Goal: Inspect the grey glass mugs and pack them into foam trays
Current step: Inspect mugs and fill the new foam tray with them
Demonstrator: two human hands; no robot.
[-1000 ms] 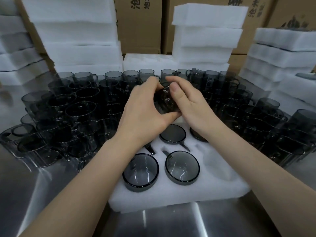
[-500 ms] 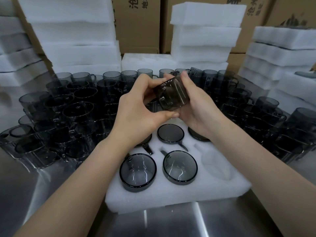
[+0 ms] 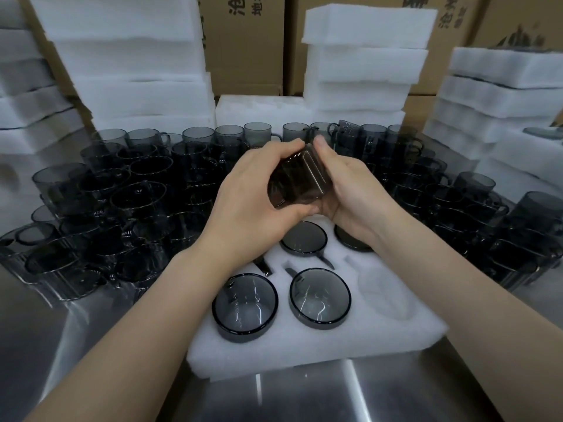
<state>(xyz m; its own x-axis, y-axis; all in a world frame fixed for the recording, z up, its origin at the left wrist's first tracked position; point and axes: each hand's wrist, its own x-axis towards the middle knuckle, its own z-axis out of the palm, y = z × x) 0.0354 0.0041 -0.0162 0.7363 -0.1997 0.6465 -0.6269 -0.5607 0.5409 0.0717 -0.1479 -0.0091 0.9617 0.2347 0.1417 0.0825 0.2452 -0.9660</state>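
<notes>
A grey glass mug (image 3: 297, 179) lies tilted on its side between both my hands, above the far part of the foam tray (image 3: 310, 351). My left hand (image 3: 253, 202) grips it from the left with thumb underneath. My right hand (image 3: 350, 193) cups it from the right, fingers over its top. Several mugs sit in the tray's pockets: two in front (image 3: 245, 306) (image 3: 319, 296), one behind (image 3: 303, 239), another partly hidden under my right wrist (image 3: 350, 243). An empty pocket (image 3: 380, 287) shows at the tray's right.
Crowds of loose grey mugs stand on the steel table to the left (image 3: 128, 196) and right (image 3: 475, 214) and behind the hands. Stacks of white foam trays (image 3: 362, 59) and cardboard boxes (image 3: 243, 41) line the back. Bare steel table (image 3: 335, 397) lies near me.
The mug has been turned in my hands, from showing its bottom toward me to lying more sideways. Both hands stayed above the tray.
</notes>
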